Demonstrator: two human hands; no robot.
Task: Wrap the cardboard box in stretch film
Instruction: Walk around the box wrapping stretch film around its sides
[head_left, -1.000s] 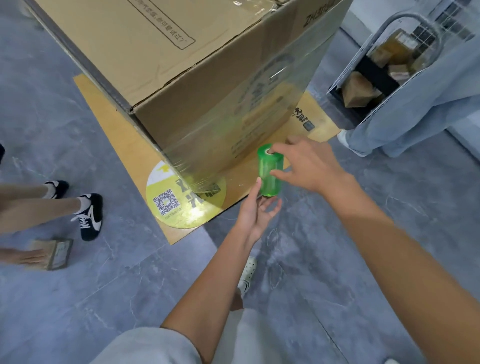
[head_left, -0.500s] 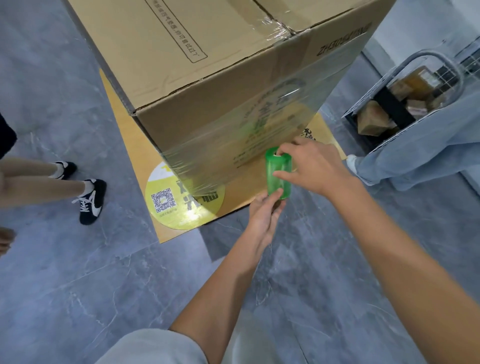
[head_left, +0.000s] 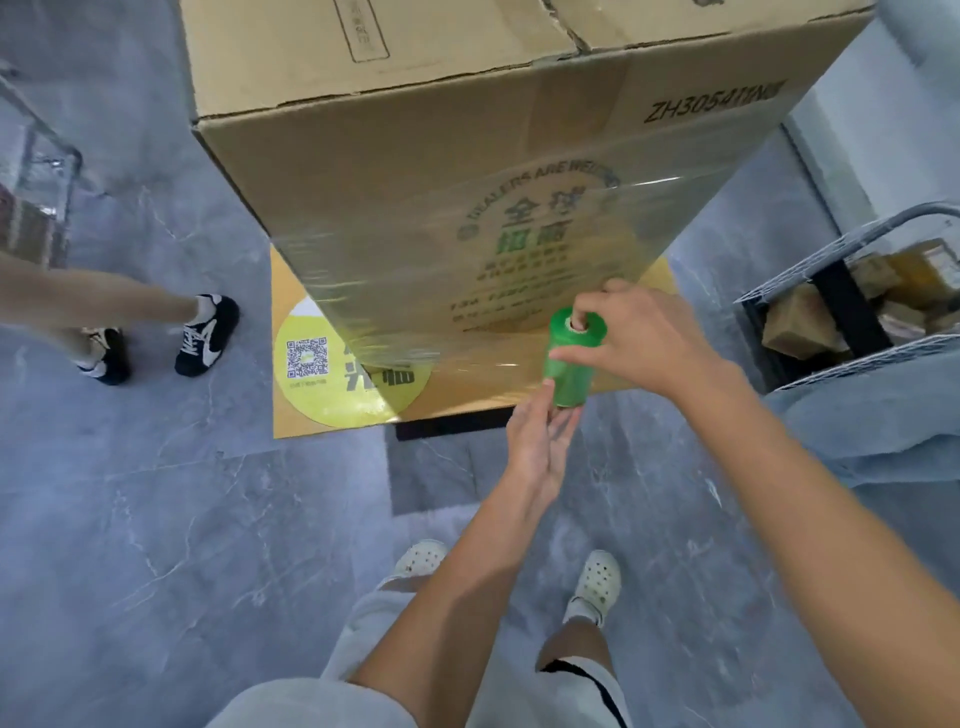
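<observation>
A large brown cardboard box with green printing fills the upper middle of the frame, standing on a flat cardboard sheet on a grey floor. Just in front of the box's lower near face, at centre right, a person holds a short green roll of stretch film. The roll stands upright, its long axis running top to bottom in the frame, about parallel to the box's vertical edges. The right hand comes in from the right and grips the roll from above, one digit pushed into the core's open top and a finger laid along the roll's side. The left hand reaches up from below with fingers straight and uncurled, their tips touching the roll's lower end. A pale, shiny sheet of film runs from the roll leftward across the lower band of the box face towards its left corner; the upper band looks bare. The unwrapped corner lies up and to the right of the roll, on the right hand's side, so that hand seems best placed to lead the roll round it. A wire cart of parcels stands close at the right edge.
</observation>
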